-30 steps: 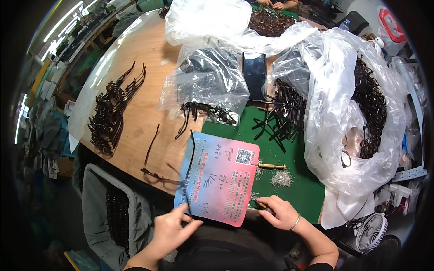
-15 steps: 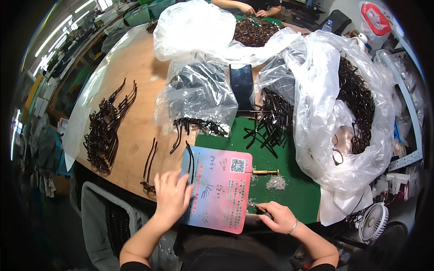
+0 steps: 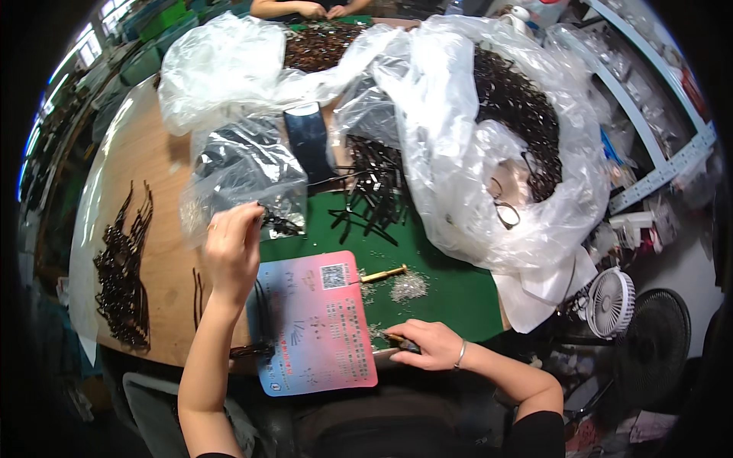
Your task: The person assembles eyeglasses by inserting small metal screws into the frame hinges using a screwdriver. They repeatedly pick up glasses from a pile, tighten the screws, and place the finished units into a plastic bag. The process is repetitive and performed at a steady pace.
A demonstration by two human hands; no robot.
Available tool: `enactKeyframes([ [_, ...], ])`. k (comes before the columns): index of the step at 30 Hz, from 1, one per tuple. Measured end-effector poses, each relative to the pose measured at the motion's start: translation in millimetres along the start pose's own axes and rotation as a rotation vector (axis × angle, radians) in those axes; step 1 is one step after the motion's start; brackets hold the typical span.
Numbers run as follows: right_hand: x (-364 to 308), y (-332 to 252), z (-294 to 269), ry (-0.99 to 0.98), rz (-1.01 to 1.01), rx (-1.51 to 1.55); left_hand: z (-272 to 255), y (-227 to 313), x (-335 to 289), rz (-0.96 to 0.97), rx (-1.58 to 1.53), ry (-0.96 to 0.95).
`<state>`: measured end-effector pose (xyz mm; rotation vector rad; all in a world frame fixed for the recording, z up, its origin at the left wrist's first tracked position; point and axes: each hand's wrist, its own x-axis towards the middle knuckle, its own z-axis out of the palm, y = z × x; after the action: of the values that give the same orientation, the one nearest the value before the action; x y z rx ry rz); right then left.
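My left hand [image 3: 233, 248] is raised beyond the left edge of a pink and blue card [image 3: 324, 328], its fingers pressed together beside a small heap of dark eyeglass temples [image 3: 282, 223]. What they pinch, if anything, is hidden. My right hand [image 3: 431, 346], low at the table's front edge, is closed around a small screwdriver [image 3: 402, 343] with a dark and brassy handle. A brass screwdriver [image 3: 385, 274] lies on the green mat [image 3: 447, 305], next to a pile of tiny silvery screws [image 3: 409, 286]. Dark glasses parts [image 3: 256, 350] stick out at the card's lower left.
Stacked dark glasses frames [image 3: 122, 290] lie at the left. Ahead are a clear plastic bag [image 3: 244, 164], a black phone [image 3: 309, 141] and a temple pile [image 3: 374, 187]. A big plastic bag [image 3: 450, 183] of frames fills the right, near a white fan [image 3: 611, 301]. Someone's hands [image 3: 324, 11] work across the table.
My left hand has moved from the card's left edge away from me to the small temple heap, its fingers closing together. My right hand still holds the screwdriver. The view has swung right.
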<state>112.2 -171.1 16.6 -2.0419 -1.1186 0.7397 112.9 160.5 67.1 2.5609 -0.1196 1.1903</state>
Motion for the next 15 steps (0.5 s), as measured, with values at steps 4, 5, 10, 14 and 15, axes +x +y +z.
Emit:
enactKeyframes([
  [4,-19.1,2.6,-30.9,-0.033,0.061,0.140,-35.8,64.4,-44.6,-0.350,-0.513,-0.071],
  [5,-22.5,9.4,-36.2,0.068,0.119,0.078,-43.7,78.3,-56.5,-0.372,-0.573,-0.184],
  [10,9.0,49.5,-78.5,0.462,0.508,-0.294,-24.7,126.9,-78.8,-0.481,-0.758,-0.423],
  [14,29.7,45.6,-113.6,0.645,0.486,-0.233,-36.4,154.5,-100.6,-0.745,-0.992,-0.413],
  [15,30.2,49.7,-120.9,0.640,0.512,-0.262,-30.6,155.7,-109.3,-0.756,-0.987,-0.455],
])
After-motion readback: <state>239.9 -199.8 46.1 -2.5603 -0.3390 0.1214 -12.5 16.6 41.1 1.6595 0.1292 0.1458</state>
